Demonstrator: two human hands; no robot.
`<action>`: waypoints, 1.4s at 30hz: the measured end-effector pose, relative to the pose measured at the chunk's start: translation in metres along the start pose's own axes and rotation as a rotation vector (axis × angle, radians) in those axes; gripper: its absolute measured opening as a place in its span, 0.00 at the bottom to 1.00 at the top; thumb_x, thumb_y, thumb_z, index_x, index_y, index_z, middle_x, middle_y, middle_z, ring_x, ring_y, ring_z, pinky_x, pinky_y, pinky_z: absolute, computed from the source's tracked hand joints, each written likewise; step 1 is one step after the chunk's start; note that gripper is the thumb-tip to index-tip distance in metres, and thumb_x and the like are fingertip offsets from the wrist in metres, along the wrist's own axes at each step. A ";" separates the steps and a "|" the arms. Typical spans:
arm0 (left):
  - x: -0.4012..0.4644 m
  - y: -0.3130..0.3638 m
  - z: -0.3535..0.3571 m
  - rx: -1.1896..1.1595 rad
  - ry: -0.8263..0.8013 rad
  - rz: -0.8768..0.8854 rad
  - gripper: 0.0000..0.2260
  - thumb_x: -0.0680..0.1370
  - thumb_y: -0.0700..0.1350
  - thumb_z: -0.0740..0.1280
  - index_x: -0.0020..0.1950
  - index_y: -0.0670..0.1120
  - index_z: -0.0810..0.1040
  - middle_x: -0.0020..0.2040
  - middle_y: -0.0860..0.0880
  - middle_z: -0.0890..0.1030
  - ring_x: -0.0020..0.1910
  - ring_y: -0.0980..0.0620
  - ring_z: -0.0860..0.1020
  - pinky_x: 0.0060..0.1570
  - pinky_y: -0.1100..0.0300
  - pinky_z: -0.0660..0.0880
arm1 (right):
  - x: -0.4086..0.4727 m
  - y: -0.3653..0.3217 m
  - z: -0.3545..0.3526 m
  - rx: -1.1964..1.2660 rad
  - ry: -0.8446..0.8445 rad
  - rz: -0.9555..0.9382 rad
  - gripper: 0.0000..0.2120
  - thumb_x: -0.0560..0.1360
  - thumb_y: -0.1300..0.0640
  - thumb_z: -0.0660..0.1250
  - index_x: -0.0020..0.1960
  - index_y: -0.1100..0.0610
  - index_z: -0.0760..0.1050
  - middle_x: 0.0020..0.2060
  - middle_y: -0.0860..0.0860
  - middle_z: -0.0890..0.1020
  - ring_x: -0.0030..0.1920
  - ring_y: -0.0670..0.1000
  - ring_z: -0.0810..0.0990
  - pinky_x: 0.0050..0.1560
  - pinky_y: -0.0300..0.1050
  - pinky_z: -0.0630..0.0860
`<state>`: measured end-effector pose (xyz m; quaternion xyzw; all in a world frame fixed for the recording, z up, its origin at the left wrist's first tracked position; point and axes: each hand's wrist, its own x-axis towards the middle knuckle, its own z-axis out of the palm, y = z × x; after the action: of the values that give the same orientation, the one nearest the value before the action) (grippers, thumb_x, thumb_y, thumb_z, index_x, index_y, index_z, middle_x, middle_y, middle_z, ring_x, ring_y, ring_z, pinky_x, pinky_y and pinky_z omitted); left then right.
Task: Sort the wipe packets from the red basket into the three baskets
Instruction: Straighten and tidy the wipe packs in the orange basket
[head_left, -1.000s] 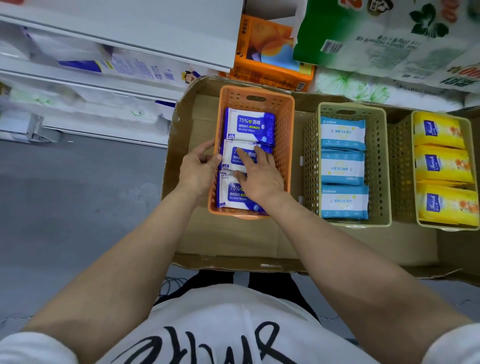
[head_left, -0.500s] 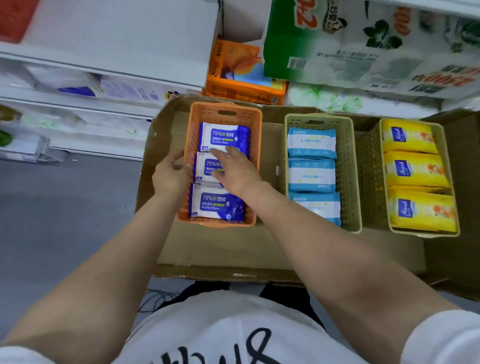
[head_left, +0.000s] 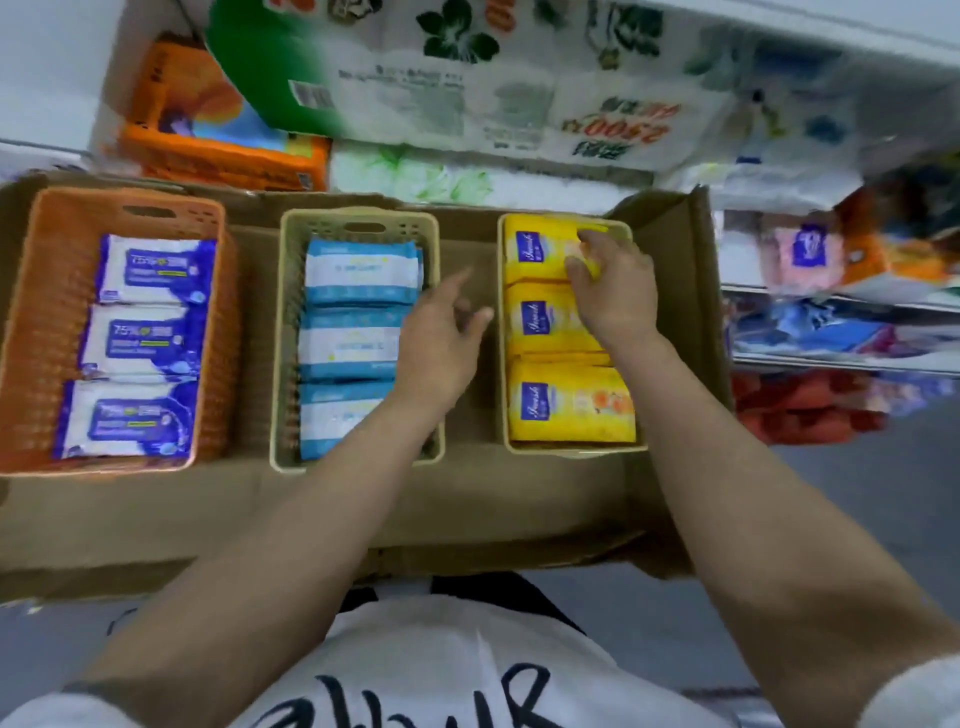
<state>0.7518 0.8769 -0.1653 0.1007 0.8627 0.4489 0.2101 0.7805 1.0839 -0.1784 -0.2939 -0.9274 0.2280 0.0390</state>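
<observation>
Yellow packet (head_left: 545, 249), far end of the yellow-filled basket (head_left: 506, 332): pinched at its right end under the curled fingers of the right hand (head_left: 613, 291), two like packets lying just nearer along the wrist. It is judged light, soft and slippery in its film wrap, best taken by the short ends rather than the slack middle. Left hand (head_left: 441, 338): loosely spread, nothing held, hovering in the gap, blue packets (head_left: 358, 312) just leftward.
</observation>
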 end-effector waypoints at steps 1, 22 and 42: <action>0.002 0.002 0.013 0.027 -0.032 -0.073 0.24 0.80 0.47 0.67 0.76 0.49 0.66 0.59 0.48 0.80 0.58 0.51 0.76 0.58 0.61 0.69 | 0.003 0.019 -0.002 -0.046 -0.035 -0.028 0.21 0.78 0.49 0.64 0.69 0.54 0.74 0.64 0.59 0.78 0.63 0.64 0.74 0.64 0.54 0.69; 0.008 0.004 0.028 -0.046 -0.088 -0.385 0.25 0.80 0.39 0.64 0.75 0.56 0.67 0.60 0.46 0.79 0.59 0.46 0.78 0.61 0.45 0.77 | -0.020 0.053 0.004 0.196 -0.272 -0.009 0.26 0.82 0.47 0.60 0.79 0.45 0.59 0.80 0.53 0.49 0.78 0.56 0.57 0.74 0.51 0.64; -0.014 0.001 0.043 0.108 0.088 -0.203 0.25 0.81 0.46 0.66 0.78 0.53 0.64 0.68 0.44 0.74 0.66 0.46 0.73 0.65 0.50 0.71 | -0.038 0.046 0.003 0.180 -0.305 -0.023 0.27 0.82 0.44 0.59 0.79 0.43 0.55 0.78 0.51 0.62 0.77 0.58 0.58 0.74 0.60 0.62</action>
<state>0.7833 0.9039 -0.1822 0.0042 0.8998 0.3821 0.2105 0.8355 1.0947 -0.1988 -0.2407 -0.9017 0.3516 -0.0733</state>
